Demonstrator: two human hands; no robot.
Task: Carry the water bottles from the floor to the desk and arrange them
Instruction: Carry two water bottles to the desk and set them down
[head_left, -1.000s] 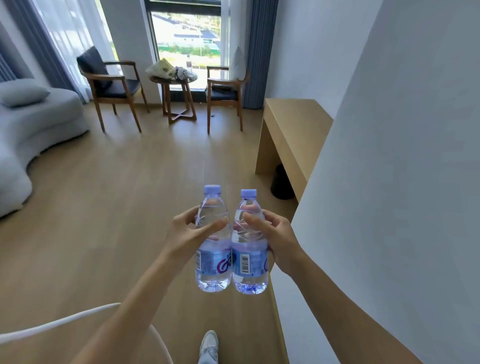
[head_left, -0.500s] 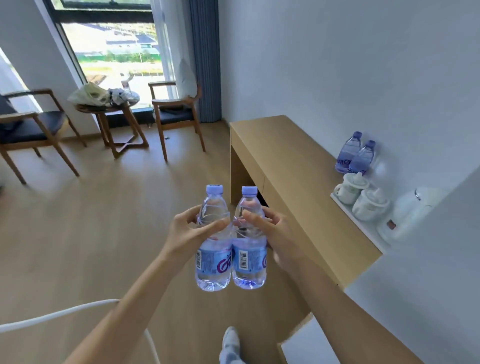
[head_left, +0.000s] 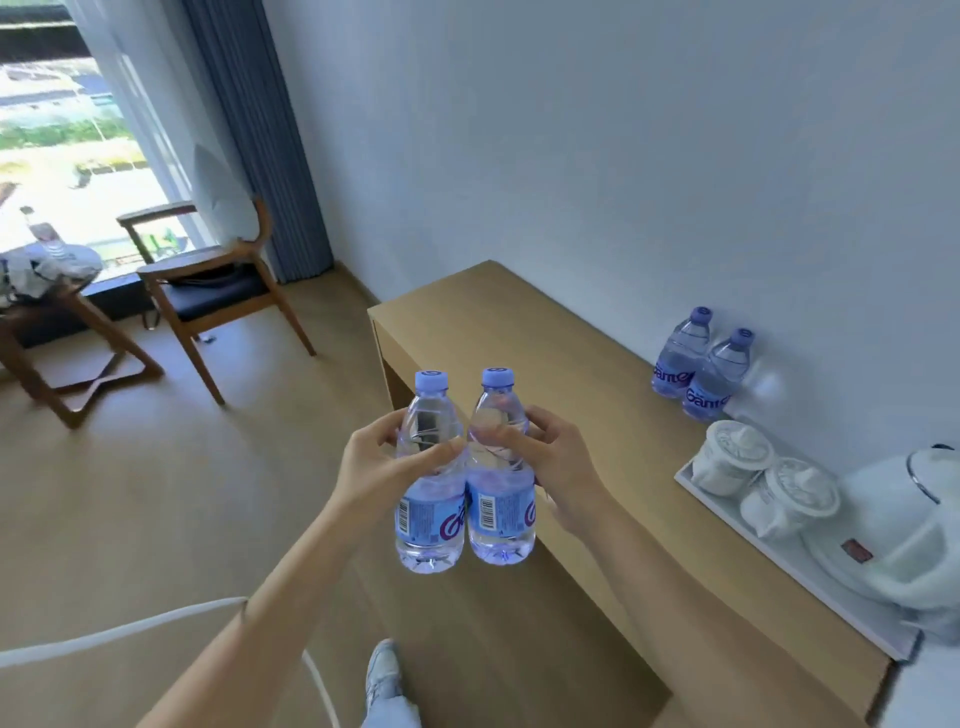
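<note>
We hold two upright water bottles, left hand (head_left: 371, 470) gripping one (head_left: 430, 467), right hand (head_left: 558, 467) the other (head_left: 501, 462), fingers curled around them above the tabletop's (head_left: 519, 332) front edge; risk: knocking over the pair (head_left: 696, 364) by the wall.

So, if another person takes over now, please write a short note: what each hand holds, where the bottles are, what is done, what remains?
Left hand: grips the left carried bottle at its upper body.
Right hand: grips the right carried bottle the same way.
Both bottles are upright, side by side, in the air near the desk front edge.
Done: two bottles on the desk stand by the wall, next to the tray with cups.
Left: set these two down and arrange them.
</note>
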